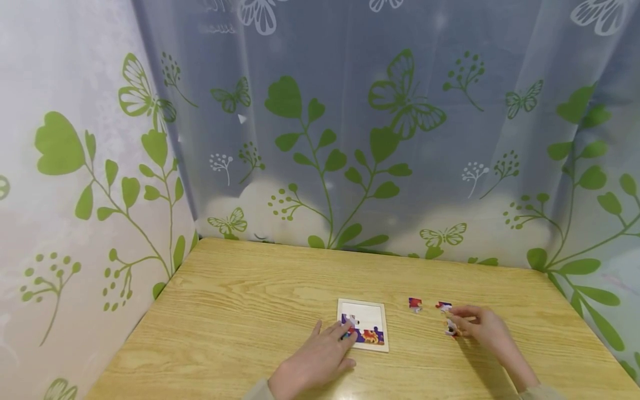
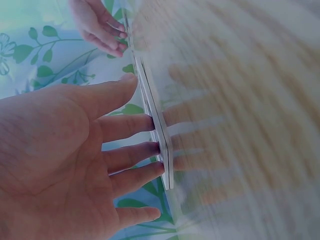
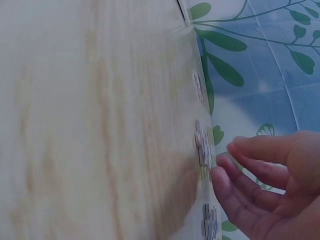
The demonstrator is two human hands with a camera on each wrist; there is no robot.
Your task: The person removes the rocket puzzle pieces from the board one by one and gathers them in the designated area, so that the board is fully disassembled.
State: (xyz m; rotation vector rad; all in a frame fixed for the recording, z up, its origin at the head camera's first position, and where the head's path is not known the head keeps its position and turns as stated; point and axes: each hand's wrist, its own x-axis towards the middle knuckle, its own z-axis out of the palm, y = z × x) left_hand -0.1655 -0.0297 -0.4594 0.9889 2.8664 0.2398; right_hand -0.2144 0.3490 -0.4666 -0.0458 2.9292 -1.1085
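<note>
A white square puzzle tray [image 1: 386, 328] lies on the table, with joined purple, red and orange pieces [image 1: 371, 336] along its near and left parts. My left hand [image 1: 320, 355] rests its outstretched fingertips on the tray's left side, covering some pieces. In the left wrist view, the fingertips touch the tray's face [image 2: 161, 131]. To the right, my right hand [image 1: 482, 330] is over a loose puzzle piece [image 1: 451, 328], its fingers bent. In the right wrist view, the fingertips [image 3: 220, 175] are beside loose pieces [image 3: 202, 144], and I see no piece between them.
Another loose purple-and-white piece [image 1: 443, 305] lies just beyond the right fingers. A red and purple piece [image 1: 415, 304] sits between it and the tray. The wooden table [image 1: 240, 311] meets a curtain with leaves and butterflies [image 1: 320, 166] at the back.
</note>
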